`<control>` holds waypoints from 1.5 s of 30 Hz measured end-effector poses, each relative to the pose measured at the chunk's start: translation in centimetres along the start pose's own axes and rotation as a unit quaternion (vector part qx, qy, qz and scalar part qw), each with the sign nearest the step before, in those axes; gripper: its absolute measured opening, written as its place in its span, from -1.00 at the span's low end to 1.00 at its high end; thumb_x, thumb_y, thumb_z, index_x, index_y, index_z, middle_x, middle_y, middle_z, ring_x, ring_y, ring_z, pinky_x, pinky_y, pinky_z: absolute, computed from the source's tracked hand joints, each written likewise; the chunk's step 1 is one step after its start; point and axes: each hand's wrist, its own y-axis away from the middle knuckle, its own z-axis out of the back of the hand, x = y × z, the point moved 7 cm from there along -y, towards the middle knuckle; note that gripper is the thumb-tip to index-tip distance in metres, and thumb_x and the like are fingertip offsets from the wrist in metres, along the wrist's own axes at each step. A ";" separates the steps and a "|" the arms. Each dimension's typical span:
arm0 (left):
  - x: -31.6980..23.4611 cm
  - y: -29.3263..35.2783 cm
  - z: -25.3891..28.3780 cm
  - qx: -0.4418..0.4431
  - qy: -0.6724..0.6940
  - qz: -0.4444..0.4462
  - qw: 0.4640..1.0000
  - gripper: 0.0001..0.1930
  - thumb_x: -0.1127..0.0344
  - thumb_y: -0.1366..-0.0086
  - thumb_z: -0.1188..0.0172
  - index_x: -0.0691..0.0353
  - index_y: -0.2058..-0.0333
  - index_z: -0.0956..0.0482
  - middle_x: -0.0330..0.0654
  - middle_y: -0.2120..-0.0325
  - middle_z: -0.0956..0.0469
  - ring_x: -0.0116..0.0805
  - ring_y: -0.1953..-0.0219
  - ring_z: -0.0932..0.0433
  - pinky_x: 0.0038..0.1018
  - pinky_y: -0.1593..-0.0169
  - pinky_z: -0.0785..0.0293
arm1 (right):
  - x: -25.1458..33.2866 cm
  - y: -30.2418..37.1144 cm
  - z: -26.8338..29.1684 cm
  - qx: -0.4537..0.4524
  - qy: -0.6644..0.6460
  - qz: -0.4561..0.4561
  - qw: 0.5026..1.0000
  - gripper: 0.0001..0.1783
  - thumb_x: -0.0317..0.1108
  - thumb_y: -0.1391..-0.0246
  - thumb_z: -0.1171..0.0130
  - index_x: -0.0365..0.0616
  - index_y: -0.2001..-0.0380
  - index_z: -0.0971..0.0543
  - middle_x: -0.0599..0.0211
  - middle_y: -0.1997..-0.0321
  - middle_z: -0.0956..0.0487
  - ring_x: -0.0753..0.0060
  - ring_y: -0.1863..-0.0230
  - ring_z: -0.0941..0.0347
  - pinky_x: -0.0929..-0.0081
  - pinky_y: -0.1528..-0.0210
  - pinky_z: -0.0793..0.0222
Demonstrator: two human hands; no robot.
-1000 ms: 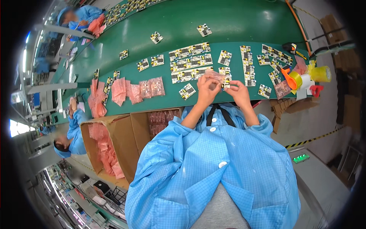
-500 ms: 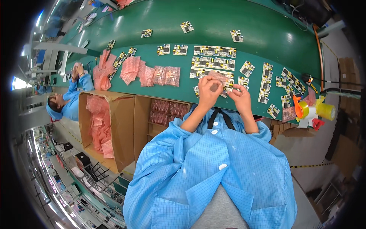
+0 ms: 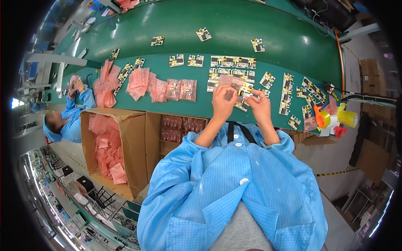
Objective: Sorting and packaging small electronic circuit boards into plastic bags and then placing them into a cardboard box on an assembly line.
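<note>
My left hand (image 3: 223,101) is closed on a pink bubble-wrap bag (image 3: 228,80), held over the table in front of me. My right hand (image 3: 260,106) pinches the edge of a small circuit board (image 3: 245,89) with black, yellow and white parts. That board sits against the bag's right side; whether its edge is inside the bag, I cannot tell. Another circuit board (image 3: 241,105) lies on the table between my hands. Just beyond them are rows of boards (image 3: 233,62), partly covered by the bag.
Left of my hands lie bagged boards (image 3: 188,90) and loose pink bags (image 3: 137,83). A cardboard box (image 3: 136,142) of pink bags stands at the table's near edge, beside a carton of bagged boards (image 3: 180,127). Tape rolls (image 3: 347,118) sit right. A co-worker (image 3: 69,121) is far left.
The whole view has shifted slightly. The bag has moved away from me and left relative to my hands, and the board pinched by my right hand shows more plainly beside it.
</note>
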 end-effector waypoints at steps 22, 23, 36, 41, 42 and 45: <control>-6.5 -2.3 -5.3 -0.007 -0.108 -0.099 0.989 -0.89 0.34 0.12 -0.35 0.02 0.53 -0.63 -0.25 0.02 -0.41 0.03 -0.20 -0.10 -0.05 -0.19 0.03 | 2.9 -2.2 5.4 0.033 -0.039 0.033 0.998 -0.57 -0.42 0.02 -0.29 -0.24 0.06 -0.44 0.41 0.35 -0.64 0.84 0.57 -0.35 0.82 0.64 -0.08; -6.8 -2.3 -5.4 -0.010 -0.112 -0.098 0.989 -0.89 0.34 0.12 -0.35 0.02 0.53 -0.63 -0.25 0.02 -0.41 0.03 -0.20 -0.10 -0.05 -0.19 0.03 | 2.9 -2.3 5.7 0.038 -0.040 0.033 0.998 -0.57 -0.42 0.02 -0.29 -0.24 0.06 -0.44 0.41 0.35 -0.64 0.84 0.57 -0.35 0.82 0.64 -0.08; -7.2 0.1 -6.0 -0.055 -0.118 -0.062 0.990 -0.88 0.41 0.10 -0.33 0.11 0.51 -0.59 -0.23 0.16 -0.48 -0.12 -0.05 -0.28 -0.23 -0.10 -0.13 | 1.3 -3.8 6.6 0.131 -0.075 0.032 0.988 -0.58 -0.48 0.02 -0.28 -0.29 0.07 -0.42 0.29 0.31 -0.64 0.84 0.59 -0.31 0.79 0.62 -0.13; -7.3 -0.1 -5.7 -0.034 -0.098 -0.086 0.991 -0.87 0.41 0.11 -0.32 0.11 0.52 -0.57 -0.31 0.35 -0.52 -0.25 0.16 -0.41 -0.30 0.03 -0.17 | 1.9 -3.8 5.6 0.143 -0.058 0.004 0.988 -0.58 -0.44 -0.02 -0.26 -0.30 0.05 -0.41 0.26 0.29 -0.65 0.81 0.56 -0.37 0.80 0.63 -0.14; -7.6 -0.2 -5.6 -0.033 -0.103 -0.091 0.990 -0.87 0.42 0.11 -0.32 0.10 0.52 -0.56 -0.33 0.37 -0.53 -0.27 0.18 -0.42 -0.31 0.04 -0.17 | 2.4 -3.4 5.1 0.169 -0.066 0.014 0.983 -0.57 -0.44 -0.02 -0.25 -0.29 0.04 -0.40 0.26 0.29 -0.65 0.81 0.54 -0.40 0.80 0.63 -0.14; -8.3 -0.8 -5.3 -0.025 -0.118 -0.128 0.984 -0.86 0.42 0.12 -0.32 0.10 0.52 -0.55 -0.35 0.41 -0.53 -0.30 0.21 -0.44 -0.32 0.04 -0.18 | 2.3 -3.2 4.4 0.196 -0.070 0.015 0.978 -0.58 -0.45 -0.04 -0.24 -0.27 0.03 -0.40 0.28 0.29 -0.65 0.80 0.51 -0.43 0.80 0.63 -0.14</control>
